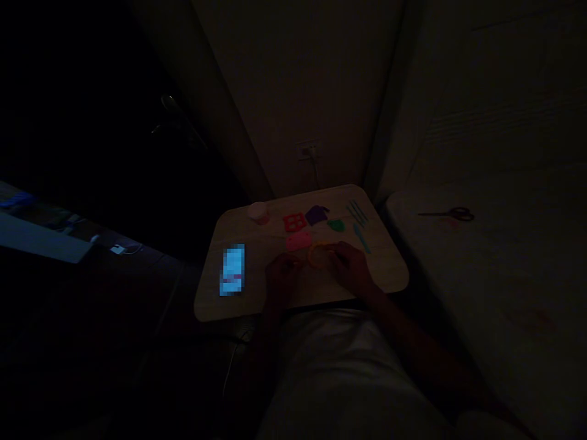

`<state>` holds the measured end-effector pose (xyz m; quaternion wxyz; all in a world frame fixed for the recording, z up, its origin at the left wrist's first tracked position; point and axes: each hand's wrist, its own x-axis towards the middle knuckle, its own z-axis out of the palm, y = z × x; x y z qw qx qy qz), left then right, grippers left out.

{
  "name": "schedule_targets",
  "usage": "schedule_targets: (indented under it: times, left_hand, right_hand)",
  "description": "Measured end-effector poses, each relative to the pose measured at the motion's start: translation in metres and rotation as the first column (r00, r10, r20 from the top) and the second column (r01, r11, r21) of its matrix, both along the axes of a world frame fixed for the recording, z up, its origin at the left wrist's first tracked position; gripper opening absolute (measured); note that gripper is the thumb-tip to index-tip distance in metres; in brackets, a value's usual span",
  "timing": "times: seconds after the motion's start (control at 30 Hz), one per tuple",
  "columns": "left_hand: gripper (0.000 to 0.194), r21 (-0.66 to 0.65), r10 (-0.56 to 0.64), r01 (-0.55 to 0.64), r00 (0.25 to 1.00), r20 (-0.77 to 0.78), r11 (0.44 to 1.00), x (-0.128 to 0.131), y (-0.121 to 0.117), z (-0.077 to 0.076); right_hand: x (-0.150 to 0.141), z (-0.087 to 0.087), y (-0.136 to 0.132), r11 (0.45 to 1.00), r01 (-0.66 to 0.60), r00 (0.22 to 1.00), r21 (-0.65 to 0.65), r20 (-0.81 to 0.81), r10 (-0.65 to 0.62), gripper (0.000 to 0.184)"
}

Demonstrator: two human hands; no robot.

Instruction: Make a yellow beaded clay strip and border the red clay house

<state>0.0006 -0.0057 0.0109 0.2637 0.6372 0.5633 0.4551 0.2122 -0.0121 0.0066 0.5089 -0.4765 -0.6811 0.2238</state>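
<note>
In the dim light, my right hand is closed on the right side of an orange ring-shaped piece above the small table. My left hand sits left of the ring with its fingers curled together; what they pinch is too dark to make out. Just beyond the ring lies a flat pink piece. Behind that are a red frame-like piece with several openings, a purple piece and a green piece. A light-blue flat tool lies to the right.
Several thin sticks lie at the table's far right. A lidded pink tub stands far left, with a lit phone nearer. Scissors rest on a pale surface to the right. A wall socket holds a plugged cable.
</note>
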Motion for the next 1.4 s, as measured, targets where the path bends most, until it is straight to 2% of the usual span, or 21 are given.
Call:
schedule_targets:
  times: [0.17,0.43,0.7,0.9,1.03,1.17,1.4]
  left_hand:
    - [0.015,-0.014,0.008,-0.008,0.999,0.042,1.0,-0.001,0.002,-0.003]
    - [0.028,0.026,0.007,-0.01,0.994,0.107,1.0,0.0,0.001,0.001]
    - [0.019,-0.06,-0.026,0.034,0.992,0.123,0.998,-0.001,-0.002,0.002]
    - [0.021,-0.099,0.007,0.001,0.997,0.077,0.995,-0.003,-0.003,-0.001]
    - [0.023,-0.009,0.048,-0.047,0.998,0.048,0.999,-0.004,0.001,-0.003]
    - [0.027,0.099,0.034,-0.039,0.998,0.051,0.994,-0.005,0.005,-0.005]
    - [0.034,0.086,0.029,-0.038,0.995,0.095,0.996,-0.003,0.006,-0.008]
  right_hand:
    - [0.001,-0.001,0.0,1.0,-0.023,0.998,-0.004,-0.057,0.022,0.029]
    - [-0.001,-0.004,0.002,0.998,0.013,0.998,-0.057,-0.06,-0.017,0.028]
    - [-0.001,-0.006,0.0,0.99,0.017,0.999,-0.139,-0.047,-0.024,0.021]
    - [-0.001,-0.003,0.0,0.988,0.037,0.999,-0.151,0.001,-0.037,0.018]
    - [-0.001,-0.004,0.0,0.991,0.045,0.999,-0.128,0.034,-0.041,0.023]
    - [0.0,-0.007,0.002,0.995,0.06,0.998,-0.074,-0.005,-0.06,0.025]
    - [0.001,-0.006,0.004,0.998,0.018,0.998,-0.059,-0.053,-0.021,0.032]
